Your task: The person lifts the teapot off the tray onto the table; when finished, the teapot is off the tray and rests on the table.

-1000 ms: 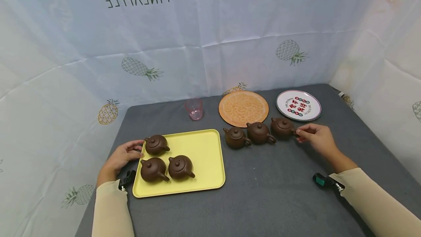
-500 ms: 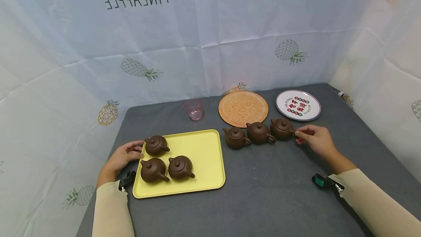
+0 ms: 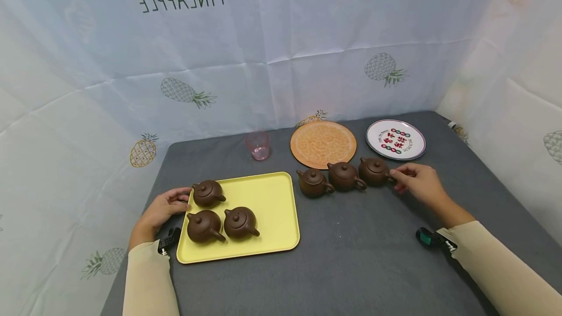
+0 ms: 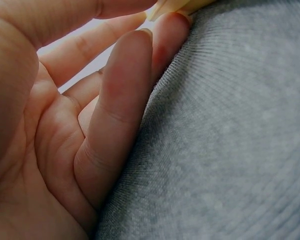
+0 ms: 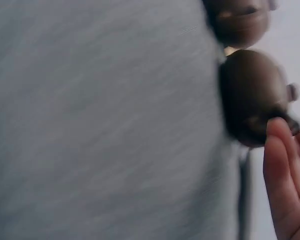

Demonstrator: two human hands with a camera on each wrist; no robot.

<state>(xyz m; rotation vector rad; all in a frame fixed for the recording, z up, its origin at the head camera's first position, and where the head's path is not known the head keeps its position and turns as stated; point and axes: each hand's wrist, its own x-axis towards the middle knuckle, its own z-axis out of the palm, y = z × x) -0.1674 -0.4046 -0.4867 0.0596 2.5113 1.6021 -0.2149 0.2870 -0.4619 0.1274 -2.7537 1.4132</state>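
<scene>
At the right, my right hand (image 3: pixel 419 183) pinches the handle of a dark brown teapot (image 3: pixel 373 171), the rightmost of three in a slanting row. The right wrist view shows my thumb and fingertips at the handle of that teapot (image 5: pixel 255 95). Beside it stand a middle teapot (image 3: pixel 344 176) and a left one (image 3: pixel 312 183). My left hand (image 3: pixel 163 208) touches the left rim of a yellow tray (image 3: pixel 274 218) with loosely extended fingers. On the tray sit three more teapots: one at the back left (image 3: pixel 208 193), one at the front left (image 3: pixel 204 226) and one beside that (image 3: pixel 239 222).
Behind the row lies a round orange mat (image 3: pixel 323 143). A white plate with red characters (image 3: pixel 396 139) is at the back right. A pink clear glass (image 3: pixel 258 146) stands behind the tray. The grey table (image 3: pixel 351 257) meets a pineapple-print curtain (image 3: pixel 281 23) at the back.
The head view has shifted very slightly. Both hands keep nearly the same place, the right at the teapot's handle and the left at the tray's rim.
</scene>
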